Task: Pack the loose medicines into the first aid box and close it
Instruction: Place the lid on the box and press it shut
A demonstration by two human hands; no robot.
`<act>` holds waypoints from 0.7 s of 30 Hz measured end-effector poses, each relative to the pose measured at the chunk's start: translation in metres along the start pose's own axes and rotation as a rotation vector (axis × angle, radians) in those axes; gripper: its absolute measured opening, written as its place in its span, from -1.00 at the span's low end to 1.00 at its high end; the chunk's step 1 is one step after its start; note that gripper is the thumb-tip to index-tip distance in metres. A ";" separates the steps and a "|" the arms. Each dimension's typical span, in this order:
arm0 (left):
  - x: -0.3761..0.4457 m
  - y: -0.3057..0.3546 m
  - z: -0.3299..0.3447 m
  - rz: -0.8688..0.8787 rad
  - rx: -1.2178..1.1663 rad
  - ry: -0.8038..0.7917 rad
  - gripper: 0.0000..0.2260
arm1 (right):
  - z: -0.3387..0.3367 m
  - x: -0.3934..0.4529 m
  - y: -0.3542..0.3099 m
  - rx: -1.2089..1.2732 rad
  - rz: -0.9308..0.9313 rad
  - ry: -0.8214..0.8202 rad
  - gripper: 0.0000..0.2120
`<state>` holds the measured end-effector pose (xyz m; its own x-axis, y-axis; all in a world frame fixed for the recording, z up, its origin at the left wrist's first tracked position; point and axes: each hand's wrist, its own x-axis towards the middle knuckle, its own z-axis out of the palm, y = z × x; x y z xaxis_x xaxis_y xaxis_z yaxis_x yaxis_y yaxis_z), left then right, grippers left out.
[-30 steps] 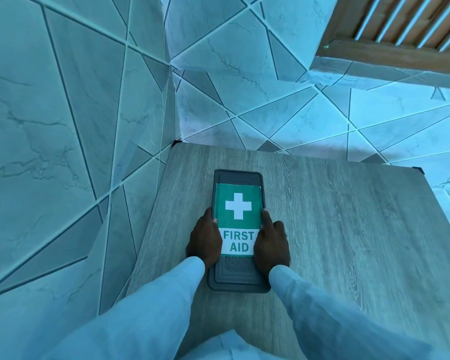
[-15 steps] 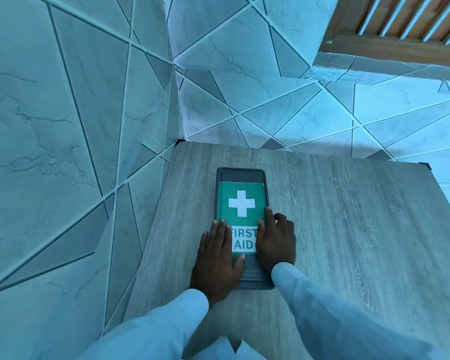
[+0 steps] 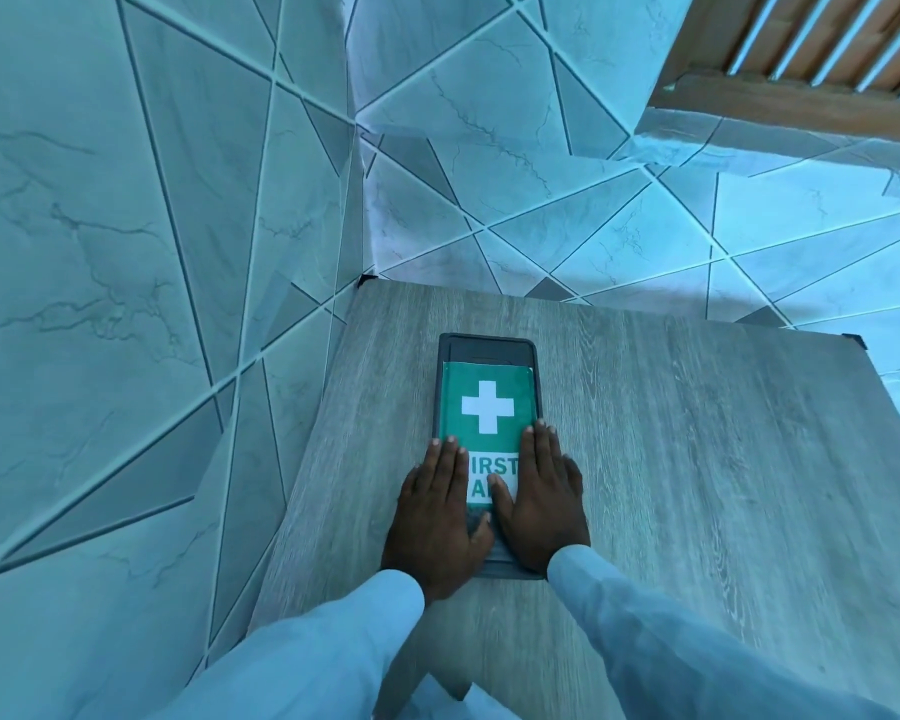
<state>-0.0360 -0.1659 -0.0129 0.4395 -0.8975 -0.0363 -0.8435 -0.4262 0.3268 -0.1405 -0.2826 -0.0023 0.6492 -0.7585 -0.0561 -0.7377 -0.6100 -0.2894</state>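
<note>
Head view: dark first aid box [image 3: 487, 350] shut, green-labelled.

A single head-worn wide-angle camera looks forward and steeply down, close over the desk [image 3: 671, 459]; the sleeves enter from the bottom edge, the desk fills the lower middle, and tiled floor [image 3: 126, 252] bends around it toward the frame edges

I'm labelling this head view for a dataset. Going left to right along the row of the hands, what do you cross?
Tiled floor → table edge → left hand → first aid box label → right hand → bare table.
</note>
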 end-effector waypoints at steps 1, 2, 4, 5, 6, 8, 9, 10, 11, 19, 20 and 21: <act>0.001 0.000 0.000 -0.002 -0.006 -0.002 -0.26 | 0.000 0.002 0.000 0.004 0.004 -0.013 -0.24; 0.001 0.000 -0.001 -0.010 -0.017 -0.010 -0.25 | 0.000 0.002 0.001 0.010 0.008 -0.028 -0.23; 0.002 -0.001 -0.004 -0.024 -0.035 -0.025 -0.26 | 0.000 0.003 0.001 0.021 0.012 -0.054 -0.22; 0.002 -0.001 -0.005 -0.028 -0.038 -0.027 -0.26 | 0.000 0.003 0.002 0.025 0.013 -0.066 -0.22; 0.003 -0.001 -0.009 -0.024 -0.033 -0.024 -0.28 | -0.001 0.002 0.002 0.026 0.013 -0.073 -0.22; 0.006 -0.003 -0.016 -0.009 -0.007 -0.010 -0.32 | -0.002 0.000 0.001 0.014 0.011 -0.079 -0.25; 0.011 -0.005 -0.019 0.000 0.011 -0.013 -0.34 | -0.002 0.000 0.000 0.013 0.011 -0.083 -0.27; 0.018 -0.008 -0.022 -0.001 0.027 -0.028 -0.34 | -0.003 0.002 0.000 0.017 0.013 -0.092 -0.28; 0.028 -0.011 -0.024 -0.013 0.040 -0.039 -0.34 | -0.004 0.006 -0.001 0.018 0.012 -0.096 -0.29; 0.113 -0.028 -0.038 -0.094 0.046 -0.088 -0.32 | -0.023 0.076 -0.005 -0.009 -0.002 -0.128 -0.30; 0.122 -0.030 -0.041 -0.094 0.067 -0.085 -0.33 | -0.024 0.086 -0.005 -0.014 -0.005 -0.123 -0.30; 0.131 -0.031 -0.044 -0.095 0.091 -0.081 -0.33 | -0.025 0.097 -0.004 -0.022 -0.007 -0.113 -0.30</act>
<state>0.0614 -0.2657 0.0133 0.4955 -0.8572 -0.1404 -0.8254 -0.5150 0.2315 -0.0790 -0.3591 0.0172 0.6701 -0.7243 -0.1623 -0.7362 -0.6209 -0.2692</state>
